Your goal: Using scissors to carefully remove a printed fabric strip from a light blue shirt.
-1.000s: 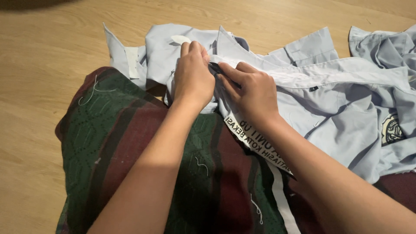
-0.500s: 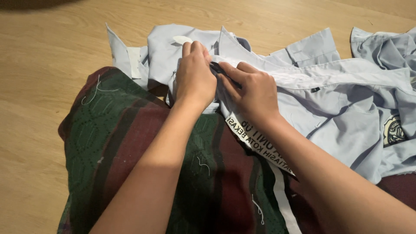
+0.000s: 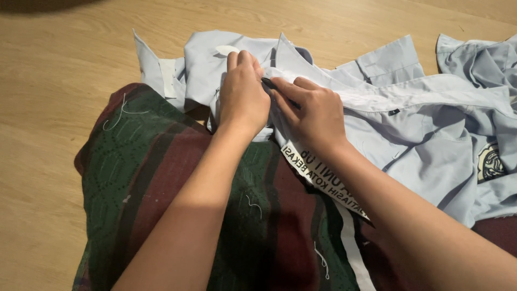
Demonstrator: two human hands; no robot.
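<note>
A pale blue shirt [image 3: 420, 124] lies crumpled across my lap and the wooden floor. My left hand [image 3: 243, 97] pinches a fold of its fabric near the collar. My right hand [image 3: 312, 113] holds a thin dark tool [image 3: 272, 86] against the same fold, its tip touching the cloth beside my left fingers. A white strip with black printed letters [image 3: 323, 178] runs out from under my right wrist. A round embroidered badge [image 3: 489, 163] shows on the shirt at the right.
A dark green and maroon patterned cloth [image 3: 161, 183] covers my lap, with loose white thread bits [image 3: 253, 205] on it. Light wooden floor [image 3: 59, 70] surrounds everything. A white oval patch [image 3: 226, 50] sits on the shirt near the top.
Both hands stay on the same fold of shirt. The view has drifted slightly, and the fingers have barely shifted.
</note>
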